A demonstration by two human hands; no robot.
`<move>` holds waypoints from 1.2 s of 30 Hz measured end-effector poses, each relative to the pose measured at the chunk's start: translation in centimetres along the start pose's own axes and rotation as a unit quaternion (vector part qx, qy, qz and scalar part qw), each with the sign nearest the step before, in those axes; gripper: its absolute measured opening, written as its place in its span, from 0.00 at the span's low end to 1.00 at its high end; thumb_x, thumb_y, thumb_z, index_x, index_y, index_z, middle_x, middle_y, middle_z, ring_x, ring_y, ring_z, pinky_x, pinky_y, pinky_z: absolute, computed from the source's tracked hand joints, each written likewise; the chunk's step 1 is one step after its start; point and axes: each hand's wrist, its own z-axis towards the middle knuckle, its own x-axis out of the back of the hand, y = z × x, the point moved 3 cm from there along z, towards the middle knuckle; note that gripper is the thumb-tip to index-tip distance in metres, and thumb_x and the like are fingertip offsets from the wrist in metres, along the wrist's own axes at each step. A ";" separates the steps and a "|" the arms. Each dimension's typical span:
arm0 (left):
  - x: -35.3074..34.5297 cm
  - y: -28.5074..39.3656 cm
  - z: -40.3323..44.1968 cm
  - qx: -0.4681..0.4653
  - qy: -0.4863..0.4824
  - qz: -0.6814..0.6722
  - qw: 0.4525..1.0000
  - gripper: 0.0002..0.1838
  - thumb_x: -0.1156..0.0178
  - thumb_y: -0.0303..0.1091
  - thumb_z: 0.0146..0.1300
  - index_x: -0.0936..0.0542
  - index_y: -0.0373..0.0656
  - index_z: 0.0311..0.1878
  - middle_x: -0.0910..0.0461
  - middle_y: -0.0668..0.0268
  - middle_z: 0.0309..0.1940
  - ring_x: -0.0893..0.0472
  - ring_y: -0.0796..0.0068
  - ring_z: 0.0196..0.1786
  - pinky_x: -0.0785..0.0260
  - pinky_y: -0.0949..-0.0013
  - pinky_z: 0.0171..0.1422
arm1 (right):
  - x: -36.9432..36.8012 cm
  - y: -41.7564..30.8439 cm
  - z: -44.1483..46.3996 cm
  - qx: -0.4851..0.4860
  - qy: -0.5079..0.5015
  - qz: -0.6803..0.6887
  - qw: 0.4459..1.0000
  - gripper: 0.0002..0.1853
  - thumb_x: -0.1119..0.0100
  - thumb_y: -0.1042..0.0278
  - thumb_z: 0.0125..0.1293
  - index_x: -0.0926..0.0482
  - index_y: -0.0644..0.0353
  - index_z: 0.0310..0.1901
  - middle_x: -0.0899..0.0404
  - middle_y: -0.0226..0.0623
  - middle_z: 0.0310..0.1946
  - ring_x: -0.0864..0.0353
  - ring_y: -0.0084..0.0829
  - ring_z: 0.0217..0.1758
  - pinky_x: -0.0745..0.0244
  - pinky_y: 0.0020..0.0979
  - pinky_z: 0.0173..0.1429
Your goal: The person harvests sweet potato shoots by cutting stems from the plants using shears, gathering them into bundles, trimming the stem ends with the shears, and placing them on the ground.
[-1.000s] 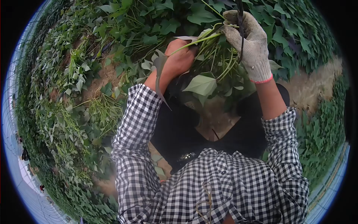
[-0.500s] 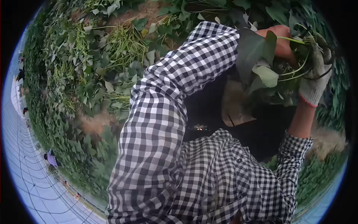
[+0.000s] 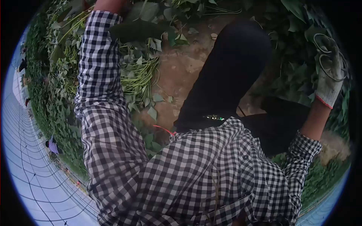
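Observation:
My left hand [image 3: 108, 4] is at the top edge, its fingers cut off by the frame. A large dark leaf [image 3: 137, 31] hangs beside its wrist and overlaps the sleeve. Long green stems [image 3: 73, 23] run up towards the hand; the leafy vine appears to be in its grip. My right hand [image 3: 329, 77], in a soiled white glove with a red cuff edge, is at the far right above dark leaves. It is closed on scissors [image 3: 323, 42], whose two large handle loops show; the blades cannot be made out.
Bundles of cut green stems [image 3: 141, 77] lie left of a strip of bare soil [image 3: 175, 71]. My bent knee in dark trousers [image 3: 233, 56] rises in the middle. Leafy plants [image 3: 296, 81] grow on the right. A distant person [image 3: 52, 146] is at the left beside netting [image 3: 41, 184].
My left hand has swung away from the gloved right hand to the upper left, the leaves moving with it. The right hand shifted slightly right, and the scissor loops now show clearly.

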 end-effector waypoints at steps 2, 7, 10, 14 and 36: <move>-2.2 -5.8 -2.6 0.109 -0.078 0.104 0.985 0.13 0.43 0.31 0.50 0.19 0.35 0.38 0.19 0.46 0.36 0.17 0.53 0.41 0.26 0.55 0.48 | -0.6 0.4 -0.2 -0.053 -0.014 0.065 0.996 0.18 0.43 0.70 0.65 0.27 0.68 0.55 0.20 0.42 0.47 0.22 0.24 0.39 0.26 0.23 0.44; -19.4 -14.9 -12.6 0.248 -0.337 0.044 0.907 0.16 0.41 0.33 0.49 0.20 0.35 0.41 0.19 0.46 0.41 0.19 0.48 0.46 0.27 0.52 0.50 | -0.3 0.4 -1.5 -0.139 -0.019 0.125 0.982 0.20 0.44 0.68 0.67 0.29 0.71 0.56 0.21 0.43 0.47 0.24 0.21 0.37 0.28 0.21 0.44; -29.1 -14.2 -15.7 0.298 -0.336 -0.034 0.893 0.17 0.40 0.34 0.50 0.20 0.37 0.44 0.20 0.46 0.42 0.19 0.48 0.47 0.27 0.52 0.51 | -0.3 1.7 -1.4 -0.154 -0.031 0.103 0.982 0.21 0.44 0.66 0.68 0.29 0.70 0.57 0.21 0.42 0.47 0.23 0.21 0.39 0.29 0.21 0.45; -37.5 -11.6 -15.5 0.345 -0.268 -0.103 0.894 0.19 0.39 0.36 0.52 0.21 0.39 0.48 0.20 0.47 0.44 0.20 0.49 0.48 0.27 0.52 0.52 | -1.1 1.5 -1.6 -0.156 -0.023 0.072 0.985 0.21 0.44 0.66 0.67 0.29 0.70 0.57 0.21 0.42 0.47 0.23 0.20 0.39 0.29 0.21 0.45; -20.3 -7.1 -6.3 0.153 -0.103 -0.253 0.950 0.29 0.32 0.35 0.51 0.24 0.34 0.56 0.19 0.53 0.48 0.19 0.61 0.50 0.28 0.64 0.56 | -3.7 3.7 0.5 -0.096 -0.154 -0.332 0.925 0.25 0.40 0.51 0.63 0.26 0.64 0.53 0.20 0.38 0.35 0.22 0.24 0.37 0.27 0.28 0.44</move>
